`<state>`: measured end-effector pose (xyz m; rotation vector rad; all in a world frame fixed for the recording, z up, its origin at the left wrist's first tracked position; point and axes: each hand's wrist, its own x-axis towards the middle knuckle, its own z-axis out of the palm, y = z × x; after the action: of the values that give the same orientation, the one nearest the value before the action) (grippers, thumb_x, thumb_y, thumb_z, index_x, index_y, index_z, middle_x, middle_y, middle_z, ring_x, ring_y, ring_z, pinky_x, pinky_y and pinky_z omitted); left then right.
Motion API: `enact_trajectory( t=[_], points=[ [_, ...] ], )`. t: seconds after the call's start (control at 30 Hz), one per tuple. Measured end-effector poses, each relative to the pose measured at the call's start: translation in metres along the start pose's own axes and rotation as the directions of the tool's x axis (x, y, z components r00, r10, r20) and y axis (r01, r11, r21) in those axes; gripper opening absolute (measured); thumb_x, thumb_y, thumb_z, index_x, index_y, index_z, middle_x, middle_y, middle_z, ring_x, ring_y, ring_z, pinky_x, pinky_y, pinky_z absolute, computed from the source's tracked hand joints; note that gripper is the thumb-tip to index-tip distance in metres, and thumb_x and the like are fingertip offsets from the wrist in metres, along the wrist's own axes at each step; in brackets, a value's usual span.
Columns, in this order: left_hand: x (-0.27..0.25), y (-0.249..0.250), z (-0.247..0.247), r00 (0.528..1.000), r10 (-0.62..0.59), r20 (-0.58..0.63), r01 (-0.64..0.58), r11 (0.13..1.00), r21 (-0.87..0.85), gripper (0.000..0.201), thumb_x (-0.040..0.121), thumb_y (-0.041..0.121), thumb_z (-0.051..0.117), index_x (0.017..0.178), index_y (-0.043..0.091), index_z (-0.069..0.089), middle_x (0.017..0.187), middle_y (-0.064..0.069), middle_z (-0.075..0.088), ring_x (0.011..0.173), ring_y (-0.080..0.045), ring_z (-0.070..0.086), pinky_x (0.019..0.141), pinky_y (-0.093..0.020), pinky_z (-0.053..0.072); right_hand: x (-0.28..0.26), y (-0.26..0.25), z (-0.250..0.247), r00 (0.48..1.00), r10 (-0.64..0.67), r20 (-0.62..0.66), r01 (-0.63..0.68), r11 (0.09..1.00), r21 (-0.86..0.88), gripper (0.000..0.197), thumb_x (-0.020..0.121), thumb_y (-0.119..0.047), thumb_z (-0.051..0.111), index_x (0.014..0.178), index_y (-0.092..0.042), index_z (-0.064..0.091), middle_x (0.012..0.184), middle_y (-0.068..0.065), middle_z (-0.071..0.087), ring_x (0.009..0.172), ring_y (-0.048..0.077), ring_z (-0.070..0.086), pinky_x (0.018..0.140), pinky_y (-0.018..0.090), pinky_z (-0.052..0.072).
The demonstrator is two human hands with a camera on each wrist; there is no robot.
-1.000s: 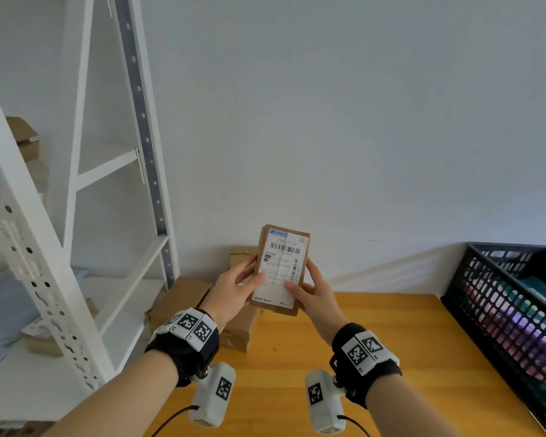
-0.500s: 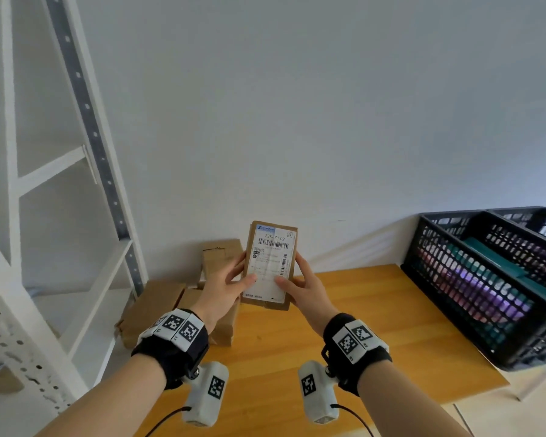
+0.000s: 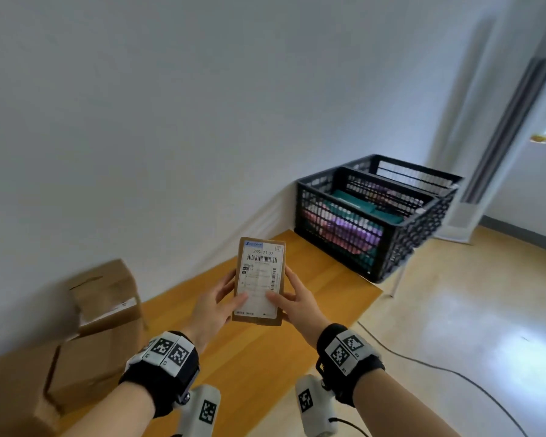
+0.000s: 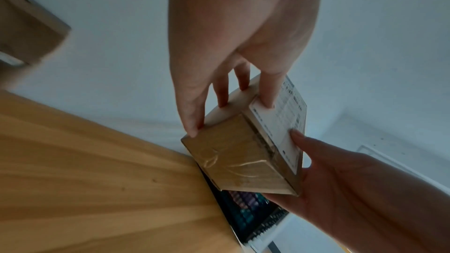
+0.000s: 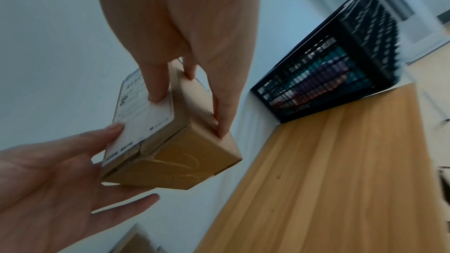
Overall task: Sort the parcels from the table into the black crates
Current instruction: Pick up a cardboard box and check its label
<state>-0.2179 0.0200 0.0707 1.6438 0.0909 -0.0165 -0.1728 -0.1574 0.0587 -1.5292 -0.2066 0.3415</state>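
I am holding the small parcel (image 3: 259,280) above the table (image 3: 325,279), label facing me, with my left hand (image 3: 213,307) and right hand (image 3: 297,302) each pinching one side, thumbs on the label. The black crates (image 3: 379,212) are standing well apart, at the table's far end. Risk: the grip is fingertip-only, so releasing one hand in transit may let the parcel slip.

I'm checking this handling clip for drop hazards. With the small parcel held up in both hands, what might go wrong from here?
1. The parcel is pinched only by fingertips of the left hand and right hand, above the table; it may slip.
2. The near crate already holds bags, so a tossed parcel might bounce out.
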Motion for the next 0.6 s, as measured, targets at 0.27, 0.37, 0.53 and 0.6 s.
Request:
enact_trajectory(
  t=[0.27, 0.37, 0.53, 0.6],
  points=[
    [0.034, 0.002, 0.095, 0.977, -0.057, 0.204, 0.059, 0.998, -0.007, 0.05, 0.095, 0.02, 0.053, 0.141, 0.033, 0.037, 0.129, 0.009, 0.058, 0.106, -0.006, 0.06, 0.063, -0.017, 0.05, -0.031, 0.011, -0.088, 0.977, 0.037, -0.208, -0.027, 0.999, 0.047, 0.069, 0.092, -0.01, 0.06, 0.143, -0.042, 0.028, 0.114, 0.003, 0.067, 0.098, 0.015, 0.068, 0.076, 0.031, 0.058],
    [0.05, 0.003, 0.134, 0.965, -0.081, 0.248, 0.086, 0.996, -0.007, 0.051, 0.095, 0.021, 0.054, 0.141, 0.032, 0.037, 0.127, 0.008, 0.059, 0.104, -0.008, 0.061, 0.058, -0.014, 0.052, -0.038, 0.012, -0.126, 0.964, 0.038, -0.262, -0.024, 0.998, 0.059, 0.07, 0.091, -0.009, 0.061, 0.145, -0.04, 0.028, 0.115, 0.002, 0.067, 0.098, 0.017, 0.068, 0.078, 0.035, 0.058],
    [0.072, 0.012, 0.21, 0.949, -0.087, 0.302, 0.093, 0.996, -0.005, 0.047, 0.095, 0.016, 0.053, 0.136, 0.032, 0.039, 0.12, 0.008, 0.06, 0.099, -0.008, 0.061, 0.055, -0.01, 0.05, -0.045, 0.016, -0.2, 0.944, 0.063, -0.324, -0.038, 0.996, 0.084, 0.071, 0.09, -0.01, 0.062, 0.145, -0.038, 0.027, 0.115, 0.008, 0.066, 0.101, 0.022, 0.067, 0.081, 0.041, 0.058],
    [0.082, 0.016, 0.242, 0.947, -0.083, 0.31, 0.091, 0.996, -0.012, 0.046, 0.095, 0.013, 0.052, 0.136, 0.029, 0.04, 0.12, 0.005, 0.061, 0.098, -0.009, 0.061, 0.056, -0.011, 0.051, -0.046, 0.015, -0.234, 0.94, 0.064, -0.334, -0.036, 0.995, 0.089, 0.07, 0.09, -0.01, 0.063, 0.143, -0.039, 0.029, 0.115, 0.01, 0.066, 0.101, 0.023, 0.067, 0.081, 0.041, 0.058]
  ],
)
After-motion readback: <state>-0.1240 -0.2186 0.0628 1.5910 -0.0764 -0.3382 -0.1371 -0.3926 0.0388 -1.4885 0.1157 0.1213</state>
